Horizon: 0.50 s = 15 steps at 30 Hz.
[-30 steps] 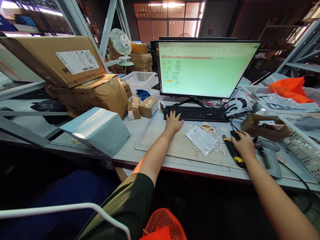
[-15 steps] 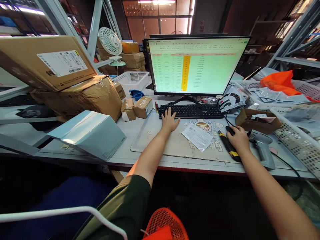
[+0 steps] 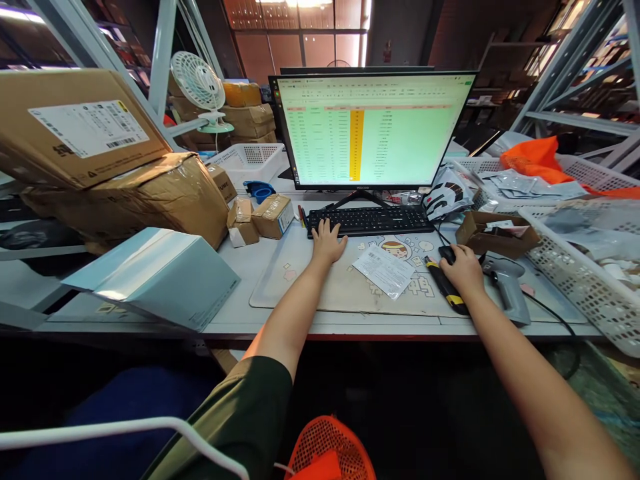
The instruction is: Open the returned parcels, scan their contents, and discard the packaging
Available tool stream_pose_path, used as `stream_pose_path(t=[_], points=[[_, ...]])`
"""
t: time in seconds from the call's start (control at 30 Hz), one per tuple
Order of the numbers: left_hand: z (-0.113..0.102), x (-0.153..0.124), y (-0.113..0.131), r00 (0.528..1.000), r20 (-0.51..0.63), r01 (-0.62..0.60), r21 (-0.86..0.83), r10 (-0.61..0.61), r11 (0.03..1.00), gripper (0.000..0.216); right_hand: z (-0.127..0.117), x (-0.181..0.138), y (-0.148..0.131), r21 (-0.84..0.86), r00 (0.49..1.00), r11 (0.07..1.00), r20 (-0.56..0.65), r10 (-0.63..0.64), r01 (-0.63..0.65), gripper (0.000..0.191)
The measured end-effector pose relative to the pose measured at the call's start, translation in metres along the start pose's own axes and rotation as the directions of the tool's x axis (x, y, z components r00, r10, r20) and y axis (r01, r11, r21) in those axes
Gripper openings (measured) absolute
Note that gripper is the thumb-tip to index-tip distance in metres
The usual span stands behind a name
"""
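My left hand (image 3: 327, 243) rests with fingers spread at the left end of the black keyboard (image 3: 373, 220). At the right, my right hand (image 3: 463, 270) is wrapped over a black computer mouse (image 3: 447, 253). A black and yellow utility knife (image 3: 447, 287) lies just left of that hand, and a grey barcode scanner (image 3: 511, 293) sits to its right. Between my hands a white printed slip (image 3: 385, 270) lies on the desk mat (image 3: 320, 301). Behind the keyboard stands a lit monitor (image 3: 320, 140) showing a spreadsheet with one orange column.
Large cardboard boxes (image 3: 145, 193), a pale blue box (image 3: 165, 273) and two small cartons (image 3: 273, 215) stand on the left. A white basket (image 3: 575, 267) and an open small box (image 3: 495, 243) are at right. An orange mesh basket (image 3: 325, 433) is below the desk edge.
The whole view has shifted, so the desk items appear slightly further left. My left hand stays at the keyboard and my right hand stays on the mouse.
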State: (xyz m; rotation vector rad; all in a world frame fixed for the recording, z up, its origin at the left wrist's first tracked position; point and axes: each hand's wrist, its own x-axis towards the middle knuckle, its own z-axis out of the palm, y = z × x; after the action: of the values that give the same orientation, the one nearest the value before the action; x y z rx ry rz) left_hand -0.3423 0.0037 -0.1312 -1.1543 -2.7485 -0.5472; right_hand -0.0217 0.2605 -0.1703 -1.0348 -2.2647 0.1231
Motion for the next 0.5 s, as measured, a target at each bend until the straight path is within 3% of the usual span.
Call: stream_pose_path(t=[0.5], points=[[0.0034,0.0024,-0.0008,1.0,0.001,0.007,0.006,-0.007,1.0,0.066,0.0054,0.0013,0.0074,0.013,0.999,0.999,-0.014,-0.052,0.052,0.053]])
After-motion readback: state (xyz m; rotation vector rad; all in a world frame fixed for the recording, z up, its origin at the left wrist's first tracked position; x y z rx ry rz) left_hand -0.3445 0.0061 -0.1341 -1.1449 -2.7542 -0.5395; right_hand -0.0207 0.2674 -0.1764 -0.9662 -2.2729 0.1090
